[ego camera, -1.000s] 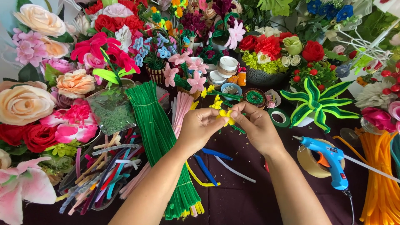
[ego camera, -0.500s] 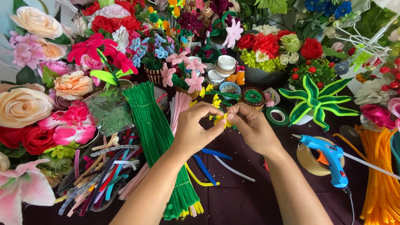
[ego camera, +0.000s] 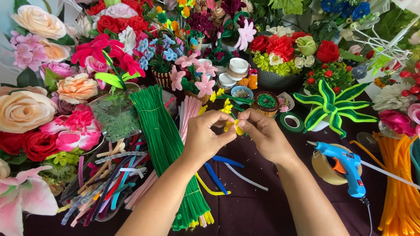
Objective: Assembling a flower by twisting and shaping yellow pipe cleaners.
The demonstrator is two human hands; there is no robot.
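Note:
My left hand point(ego camera: 209, 136) and my right hand point(ego camera: 264, 134) meet above the middle of the dark table point(ego camera: 262, 209). Both pinch a small yellow pipe-cleaner flower point(ego camera: 235, 126) between their fingertips. A green stem runs from it under my right hand. More small yellow flowers point(ego camera: 224, 105) stand just behind my fingers. A thick bundle of green pipe cleaners point(ego camera: 164, 144) lies to the left of my left forearm. Loose blue, yellow and white pipe cleaners point(ego camera: 221, 172) lie on the table under my wrists.
A blue glue gun point(ego camera: 345, 166) rests on a tape roll at the right, beside orange pipe cleaners point(ego camera: 400, 183). Green tape point(ego camera: 292, 122), small pots and a striped green plant point(ego camera: 330, 107) sit behind. Artificial flowers crowd the left and back; mixed pipe cleaners point(ego camera: 105, 183) fill a tray.
My hands stayed together on the yellow flower. The fingers shifted slightly as they worked it, and the view moved in a little closer.

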